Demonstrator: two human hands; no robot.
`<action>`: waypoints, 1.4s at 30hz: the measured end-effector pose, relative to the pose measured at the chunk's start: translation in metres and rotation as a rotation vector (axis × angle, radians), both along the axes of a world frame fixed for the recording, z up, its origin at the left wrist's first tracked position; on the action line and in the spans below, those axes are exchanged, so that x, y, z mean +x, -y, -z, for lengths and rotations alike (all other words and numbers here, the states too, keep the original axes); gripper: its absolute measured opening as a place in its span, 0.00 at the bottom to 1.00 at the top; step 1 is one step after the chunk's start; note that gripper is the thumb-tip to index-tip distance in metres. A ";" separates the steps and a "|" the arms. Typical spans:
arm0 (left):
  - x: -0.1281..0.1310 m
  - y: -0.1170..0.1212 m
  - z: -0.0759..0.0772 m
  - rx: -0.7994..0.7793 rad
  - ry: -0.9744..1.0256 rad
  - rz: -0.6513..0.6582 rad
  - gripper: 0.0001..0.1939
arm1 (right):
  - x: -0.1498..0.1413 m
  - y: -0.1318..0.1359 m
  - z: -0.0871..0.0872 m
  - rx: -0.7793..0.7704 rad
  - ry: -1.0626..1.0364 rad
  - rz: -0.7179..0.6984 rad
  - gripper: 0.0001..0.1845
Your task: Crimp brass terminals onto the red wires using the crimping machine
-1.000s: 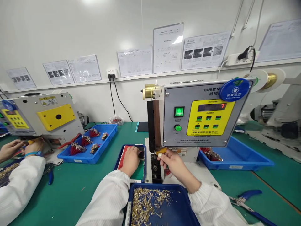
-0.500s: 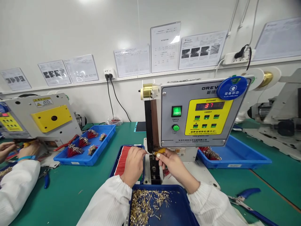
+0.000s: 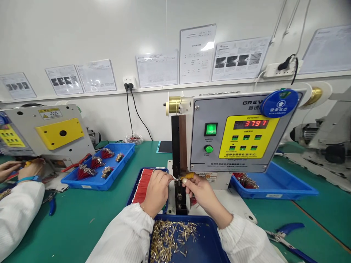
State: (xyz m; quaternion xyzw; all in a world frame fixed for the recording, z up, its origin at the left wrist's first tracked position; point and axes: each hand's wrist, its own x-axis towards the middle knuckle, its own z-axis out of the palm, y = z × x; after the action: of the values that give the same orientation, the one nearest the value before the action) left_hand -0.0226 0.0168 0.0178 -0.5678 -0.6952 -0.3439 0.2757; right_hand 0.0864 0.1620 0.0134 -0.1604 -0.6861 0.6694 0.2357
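My left hand (image 3: 158,191) is closed in a pinch on a thin red wire (image 3: 174,179), whose end reaches the small jaws (image 3: 179,181) of a crimping machine (image 3: 203,153). On the other side of the jaws, my right hand (image 3: 205,195) is also pinched. A yellow cover, perhaps a finger cot (image 3: 188,177), shows at its index finger. What its fingertips hold is too small to make out. Beneath my wrists lies a dark blue tray (image 3: 204,248) with many loose gold-coloured metal pins (image 3: 167,237). Red wires (image 3: 144,184) fill a tray beside my left hand.
Blue bins with bundled wires stand left (image 3: 100,184) and right (image 3: 296,193). Blue-handled pliers (image 3: 292,239) lie at the right on the green table (image 3: 71,226). At the far left, a co-worker's hands (image 3: 29,170) are at another machine (image 3: 59,128).
The red display now reads 3797, where only 37 was legible before. The view has shifted slightly. Both my hands keep their pinch at the jaws.
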 end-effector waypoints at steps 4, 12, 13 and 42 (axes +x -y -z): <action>0.000 0.000 0.001 -0.007 -0.016 -0.023 0.10 | 0.000 0.000 0.000 0.005 0.002 -0.006 0.18; 0.000 0.002 0.000 0.015 -0.013 -0.018 0.12 | 0.000 0.001 -0.003 0.009 -0.006 -0.004 0.18; 0.001 0.002 -0.001 0.036 -0.014 -0.022 0.13 | 0.000 0.001 -0.004 0.004 -0.006 -0.004 0.18; 0.001 0.000 0.000 0.030 0.005 -0.020 0.09 | 0.002 0.015 -0.006 0.012 0.007 0.128 0.21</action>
State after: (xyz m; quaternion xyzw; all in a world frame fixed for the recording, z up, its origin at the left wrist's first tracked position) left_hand -0.0216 0.0164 0.0173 -0.5559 -0.6961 -0.3530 0.2859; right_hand 0.0881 0.1472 0.0198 -0.2048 -0.6794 0.6482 0.2763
